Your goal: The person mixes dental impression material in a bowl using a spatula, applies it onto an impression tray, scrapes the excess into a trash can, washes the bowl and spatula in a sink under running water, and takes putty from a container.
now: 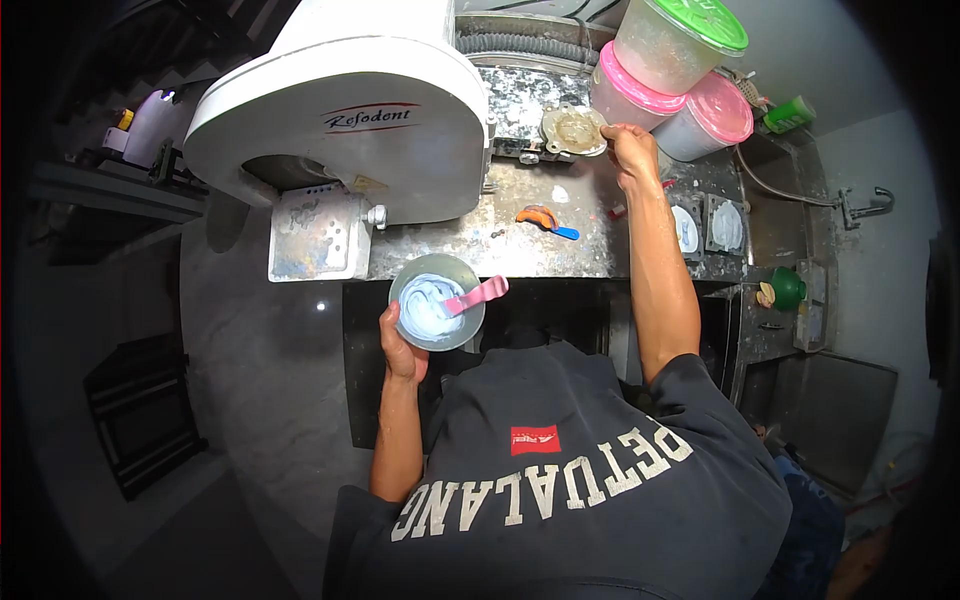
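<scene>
My left hand is wrapped round the side of a greenish mixing bowl held in front of the counter edge. Pale blue paste fills the bowl, and a pink spatula stands in it, its handle leaning right. At the back of the counter, my right hand pinches the right edge of a beige scalloped plate. Below that plate lie an orange piece and a blue-handled tool, touching each other.
A large white machine stands at left with a stained box before it. Lidded tubs are stacked at back right. Two moulds with pale filling sit right of my forearm. Further right are a tap and a green bowl.
</scene>
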A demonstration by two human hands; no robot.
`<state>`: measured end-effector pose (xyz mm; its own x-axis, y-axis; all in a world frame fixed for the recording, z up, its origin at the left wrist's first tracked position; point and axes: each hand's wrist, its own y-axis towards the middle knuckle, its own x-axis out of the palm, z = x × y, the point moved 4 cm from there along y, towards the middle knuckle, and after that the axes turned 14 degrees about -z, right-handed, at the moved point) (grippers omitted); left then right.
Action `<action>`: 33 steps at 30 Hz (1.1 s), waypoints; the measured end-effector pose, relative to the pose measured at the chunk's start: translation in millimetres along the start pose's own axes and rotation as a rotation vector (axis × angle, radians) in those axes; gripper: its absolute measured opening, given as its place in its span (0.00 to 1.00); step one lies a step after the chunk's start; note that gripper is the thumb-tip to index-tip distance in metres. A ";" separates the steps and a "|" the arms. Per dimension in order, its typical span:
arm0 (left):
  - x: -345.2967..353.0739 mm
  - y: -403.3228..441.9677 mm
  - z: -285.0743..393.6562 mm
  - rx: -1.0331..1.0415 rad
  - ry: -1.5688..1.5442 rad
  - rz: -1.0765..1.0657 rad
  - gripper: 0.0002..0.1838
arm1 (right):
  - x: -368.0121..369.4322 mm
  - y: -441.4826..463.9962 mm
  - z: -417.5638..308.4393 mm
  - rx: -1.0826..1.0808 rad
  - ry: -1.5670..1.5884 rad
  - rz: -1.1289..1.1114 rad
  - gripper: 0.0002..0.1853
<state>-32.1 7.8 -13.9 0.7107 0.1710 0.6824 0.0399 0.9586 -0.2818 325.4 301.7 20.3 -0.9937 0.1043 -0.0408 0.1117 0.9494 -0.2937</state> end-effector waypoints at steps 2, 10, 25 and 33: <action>2.4 4.0 0.4 -0.017 -0.018 -0.015 0.33 | -1.6 -4.9 1.3 0.012 0.053 -0.030 0.09; 3.9 7.4 1.6 -0.012 -0.029 -0.010 0.35 | -86.1 -22.9 19.1 0.024 0.365 0.085 0.10; 14.3 11.4 -4.9 -0.098 -0.016 -0.090 0.35 | -146.4 53.0 62.0 0.079 -0.478 0.075 0.03; 23.5 5.8 -2.7 -0.078 -0.025 -0.078 0.36 | -105.3 13.1 19.6 0.040 -1.038 0.087 0.16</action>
<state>-13.3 16.8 -1.3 0.6856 0.1030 0.7207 0.1495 0.9489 -0.2778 431.7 297.3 2.1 -0.4886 -0.1527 -0.8590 0.2015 0.9382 -0.2814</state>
